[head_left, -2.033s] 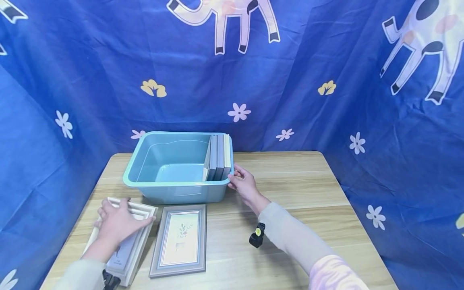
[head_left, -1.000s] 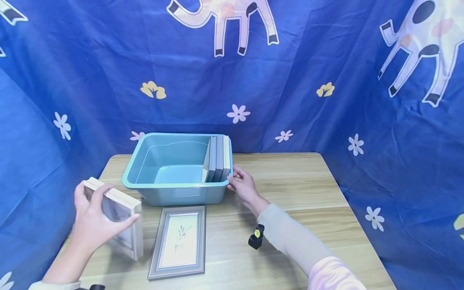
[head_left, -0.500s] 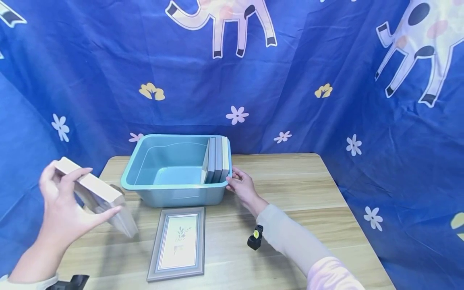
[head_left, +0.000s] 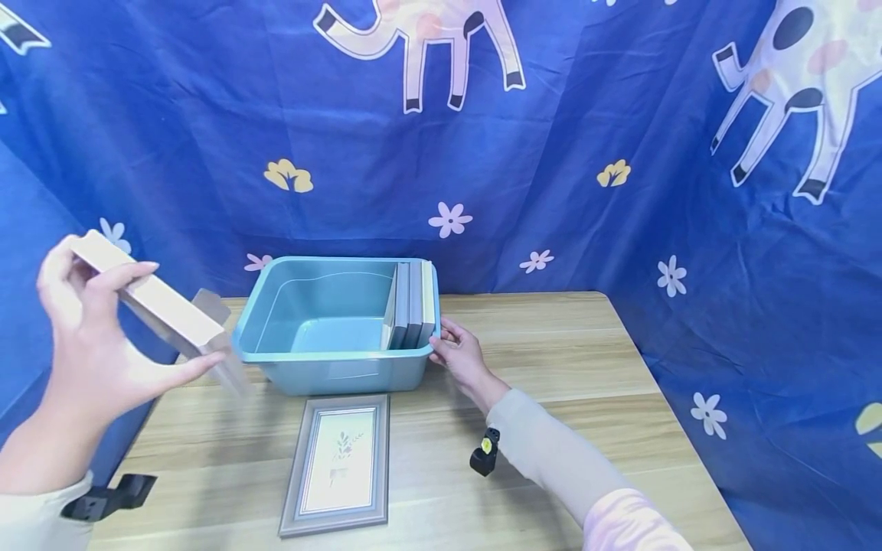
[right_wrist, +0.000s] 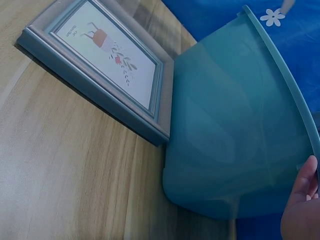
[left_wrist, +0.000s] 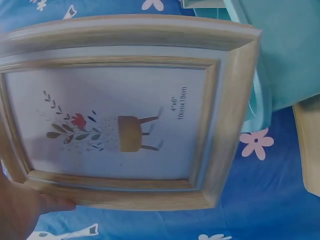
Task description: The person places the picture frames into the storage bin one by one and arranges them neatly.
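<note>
High at the left, my left hand [head_left: 96, 337] grips a light wood-coloured picture frame [head_left: 155, 295] by its edges, tilted and raised off the table. The left wrist view shows the front of this picture frame [left_wrist: 232, 125], with a flower-and-pot print and size lettering; a flap sticks out behind it in the head view. My right hand [head_left: 465, 356] holds the right front corner of a light blue plastic tub [head_left: 344, 375], thumb and fingers at the rim. Several frames [head_left: 415, 306] stand upright inside its right end. A grey-blue picture frame [head_left: 338, 467] lies face up before the tub.
The wooden table [head_left: 551, 367] carries the tub near its back edge. Blue printed cloth [head_left: 524, 168] hangs behind and on both sides. In the right wrist view the grey-blue frame's end sits right at the tub wall [right_wrist: 225, 125].
My left hand has picked the light wood-coloured frame off the table, turned it on edge and carried it up and left. My right hand stays at the tub's corner.
</note>
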`<state>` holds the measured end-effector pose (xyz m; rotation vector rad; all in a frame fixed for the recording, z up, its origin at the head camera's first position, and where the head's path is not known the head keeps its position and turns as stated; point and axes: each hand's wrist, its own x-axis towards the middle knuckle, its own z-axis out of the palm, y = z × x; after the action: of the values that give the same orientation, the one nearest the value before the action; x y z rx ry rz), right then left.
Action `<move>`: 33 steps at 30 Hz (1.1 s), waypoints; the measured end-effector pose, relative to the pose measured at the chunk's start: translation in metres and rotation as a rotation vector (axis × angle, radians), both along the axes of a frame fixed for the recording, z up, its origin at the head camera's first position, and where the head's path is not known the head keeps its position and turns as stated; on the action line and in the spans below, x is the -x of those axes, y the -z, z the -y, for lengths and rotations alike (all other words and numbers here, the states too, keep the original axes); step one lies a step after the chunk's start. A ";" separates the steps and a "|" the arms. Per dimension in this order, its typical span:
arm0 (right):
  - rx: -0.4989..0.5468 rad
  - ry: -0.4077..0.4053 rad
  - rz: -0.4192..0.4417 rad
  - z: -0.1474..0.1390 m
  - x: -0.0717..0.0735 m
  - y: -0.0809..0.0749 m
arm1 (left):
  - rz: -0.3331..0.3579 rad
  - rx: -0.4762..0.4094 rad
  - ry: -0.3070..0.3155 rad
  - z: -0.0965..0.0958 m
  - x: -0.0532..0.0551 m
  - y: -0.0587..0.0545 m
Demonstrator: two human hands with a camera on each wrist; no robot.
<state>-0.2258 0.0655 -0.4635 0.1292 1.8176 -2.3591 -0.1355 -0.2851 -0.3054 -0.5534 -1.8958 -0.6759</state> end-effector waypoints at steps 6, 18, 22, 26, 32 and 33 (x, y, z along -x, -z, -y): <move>0.002 0.008 0.002 0.001 0.001 0.001 | -0.019 -0.054 0.028 -0.011 0.014 -0.008; -0.016 0.000 -0.016 0.001 0.000 0.000 | -0.039 -0.073 0.125 -0.031 0.040 -0.017; -0.015 -0.004 -0.011 0.000 0.000 0.000 | -0.029 -0.051 0.173 -0.036 0.050 -0.018; -0.010 -0.004 -0.008 0.000 0.000 0.001 | 0.033 0.006 0.205 -0.037 0.060 -0.013; -0.016 -0.003 -0.008 0.000 -0.001 0.000 | 0.184 0.133 0.215 -0.030 0.082 0.008; -0.017 -0.004 -0.005 0.000 -0.001 0.000 | 0.200 0.139 0.216 -0.031 0.085 0.012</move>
<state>-0.2244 0.0655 -0.4632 0.1215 1.8388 -2.3440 -0.2210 -0.2545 -0.3171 -0.8135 -2.1005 -0.7655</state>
